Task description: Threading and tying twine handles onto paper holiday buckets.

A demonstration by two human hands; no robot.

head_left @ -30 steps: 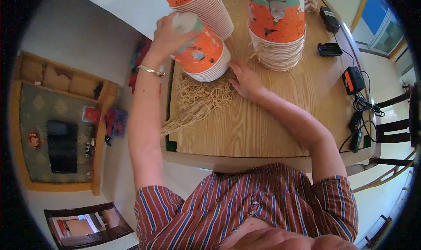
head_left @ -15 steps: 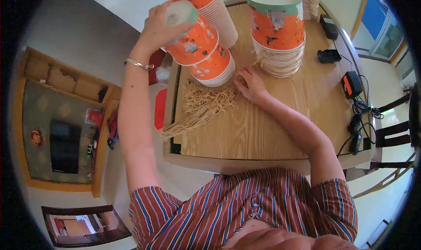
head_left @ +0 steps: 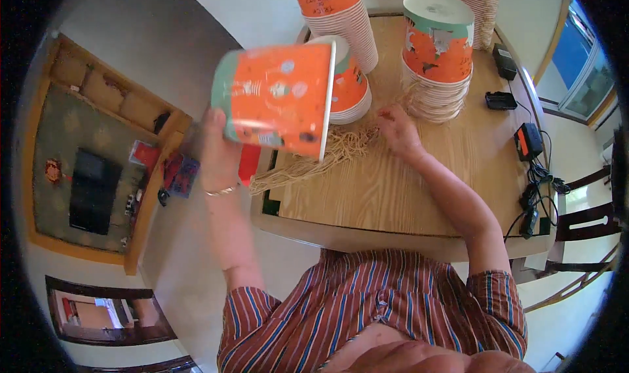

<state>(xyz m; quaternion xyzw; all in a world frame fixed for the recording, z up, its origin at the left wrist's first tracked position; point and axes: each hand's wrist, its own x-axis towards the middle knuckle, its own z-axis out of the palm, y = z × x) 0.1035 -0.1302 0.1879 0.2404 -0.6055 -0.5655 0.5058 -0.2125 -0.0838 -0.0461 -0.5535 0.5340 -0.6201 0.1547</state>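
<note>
The left hand (head_left: 221, 151), blurred and wearing a bracelet (head_left: 223, 191) at the wrist, grips an orange paper bucket (head_left: 275, 98) by its green base end, thumb against its side. The bucket is held up on its side near the table's left edge, its white rim to the right. The right hand (head_left: 401, 137) is low over the wooden table (head_left: 367, 199), fingers partly curled at the end of a bundle of tan paper cord (head_left: 334, 151); whether it pinches a strand, I cannot tell. Partly hidden behind the raised bucket stands a short upside-down bucket stack (head_left: 354, 88), with a taller stack (head_left: 341, 29) behind it. Beyond the right hand is another upside-down stack (head_left: 438, 58), tan strands around its lower rims. One more stack (head_left: 475, 13) rises at the far edge. Along the table's right side lie a black tray (head_left: 501, 100), an orange-and-black charger (head_left: 528, 140) and tangled black cables (head_left: 540, 170). A dark chair (head_left: 593, 203) stands to the right.
</note>
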